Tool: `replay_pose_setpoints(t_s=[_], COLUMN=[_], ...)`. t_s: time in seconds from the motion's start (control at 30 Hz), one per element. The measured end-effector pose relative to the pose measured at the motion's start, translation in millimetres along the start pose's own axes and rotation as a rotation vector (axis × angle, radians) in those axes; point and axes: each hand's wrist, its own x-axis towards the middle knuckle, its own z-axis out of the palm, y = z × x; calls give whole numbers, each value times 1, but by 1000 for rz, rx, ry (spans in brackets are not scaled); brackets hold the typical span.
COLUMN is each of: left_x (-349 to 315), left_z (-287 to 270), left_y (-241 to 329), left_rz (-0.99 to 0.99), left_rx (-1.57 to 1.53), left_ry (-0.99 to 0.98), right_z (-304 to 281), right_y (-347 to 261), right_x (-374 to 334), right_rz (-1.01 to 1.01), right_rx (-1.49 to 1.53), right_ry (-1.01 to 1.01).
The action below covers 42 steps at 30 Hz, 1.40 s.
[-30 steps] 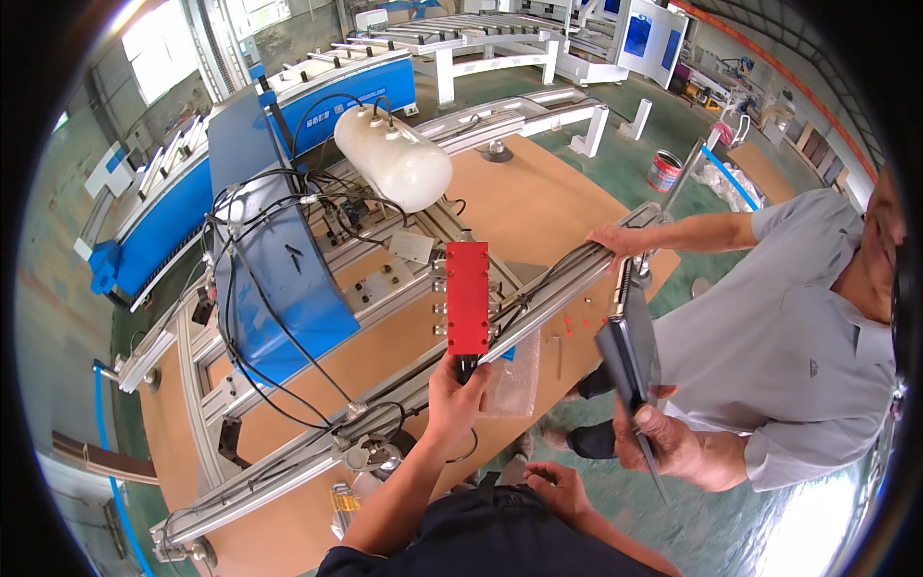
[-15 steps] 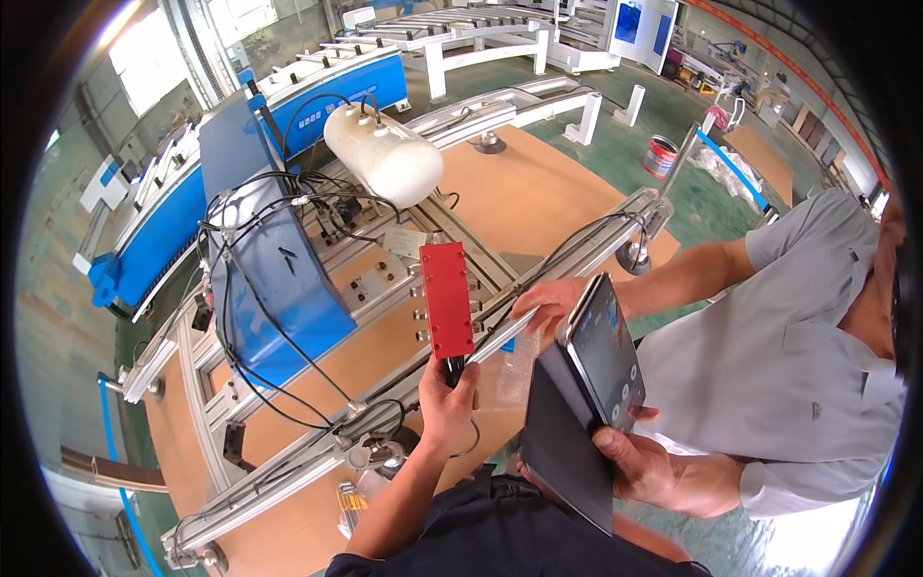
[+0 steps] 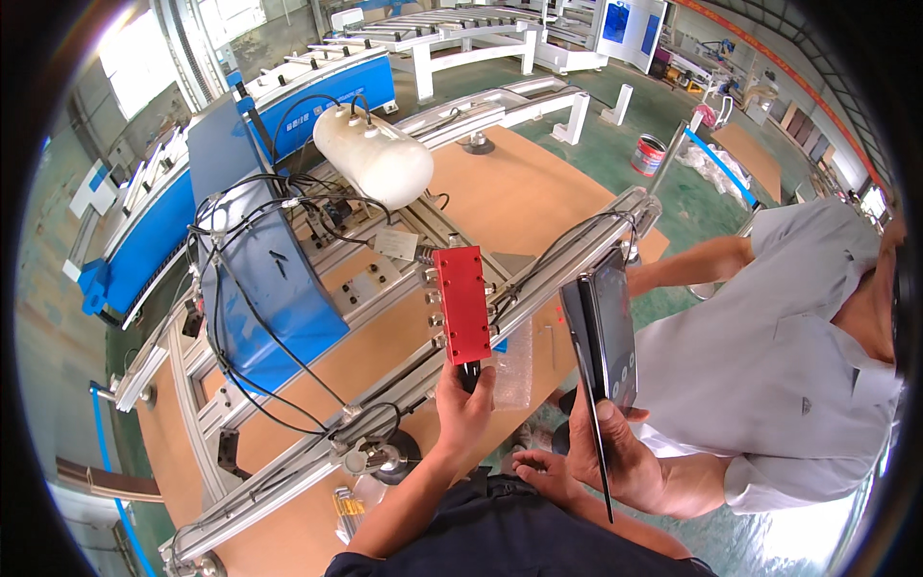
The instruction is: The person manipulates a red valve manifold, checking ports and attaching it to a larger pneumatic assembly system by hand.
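Note:
Upright in my left hand (image 3: 463,412) is a red manifold block (image 3: 461,306) with metal fittings along its sides. My fingers are closed round the black fitting at its lower end. Low in front of my body, my right hand (image 3: 544,471) has its fingers loosely apart and holds nothing I can see. A co-worker's hand (image 3: 625,464) overlaps the space beside it, gripping a phone (image 3: 613,332) in a dark flip cover (image 3: 583,361). That person's other hand is hidden behind the phone.
An aluminium frame (image 3: 538,298) with cables and suction cups lies over brown boards (image 3: 538,183). On it sit a white air tank (image 3: 375,159) and a blue cover (image 3: 264,288). A co-worker in a grey shirt (image 3: 769,356) stands at right. Bubble wrap (image 3: 516,370) lies behind the block.
The co-worker's far hand has drawn back from near the block, and the phone has turned more edge-on. My right hand now shows beside it. The red block has shifted slightly right in the view.

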Motion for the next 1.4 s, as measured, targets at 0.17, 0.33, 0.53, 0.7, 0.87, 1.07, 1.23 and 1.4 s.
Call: replay_pose_setpoints(t_s=[0.17, 0.33, 0.53, 0.7, 0.87, 1.07, 1.23, 1.4], left_x=[-1, 0, 4, 3, 8, 8, 10, 10], left_z=[9, 8, 1, -5, -5, -2, 6, 1], left_y=[2, 11, -4, 2, -12, -2, 0, -18], left_rz=[38, 87, 100, 168, 210, 197, 180, 126], left_rx=[-86, 25, 35, 118, -22, 75, 5, -94], left_ry=[25, 67, 89, 137, 87, 150, 137, 121], right_z=[90, 87, 88, 75, 101, 109, 116, 128], right_y=[-74, -65, -63, -53, -70, -77, -86, -94], right_x=[-51, -53, -52, -35, -42, -42, -51, -59], right_rz=[568, 361, 524, 650, 433, 365, 318, 346], right_rx=[1389, 1226, 1696, 2151, 1453, 1343, 1361, 1368], right_ry=[-150, -146, -88, 42, -126, -134, -101, -34])
